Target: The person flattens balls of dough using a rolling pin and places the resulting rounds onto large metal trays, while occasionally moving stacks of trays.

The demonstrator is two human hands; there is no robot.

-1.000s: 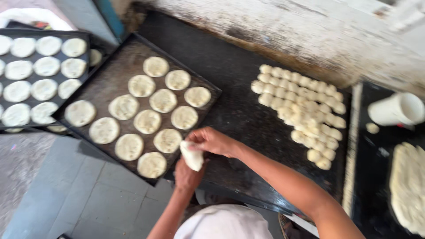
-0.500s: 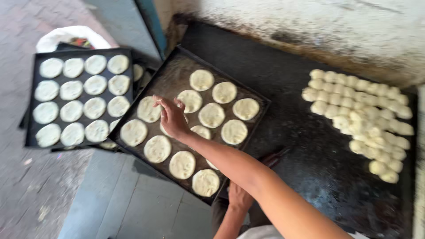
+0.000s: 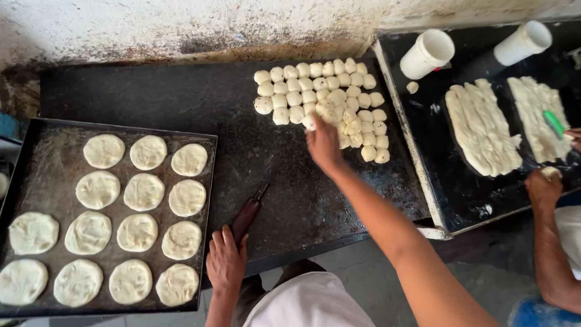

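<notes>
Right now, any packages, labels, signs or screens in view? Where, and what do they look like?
No signs, screens or labelled packages show.
Nearest to packaging: white plastic cup, upright at the back of the right-hand black tray, round and plain.
Second white cup, tipped on its side at the same tray's back right, plain.
Right hand is at the dough balls; left hand rests on the dark-handled tool.

Black counter (image 3: 181, 97): tray (image 3: 36, 145), dough balls (image 3: 321, 97), scraper (image 3: 247, 217).

Bare forearms, no sleeves, white garment at the chest
</notes>
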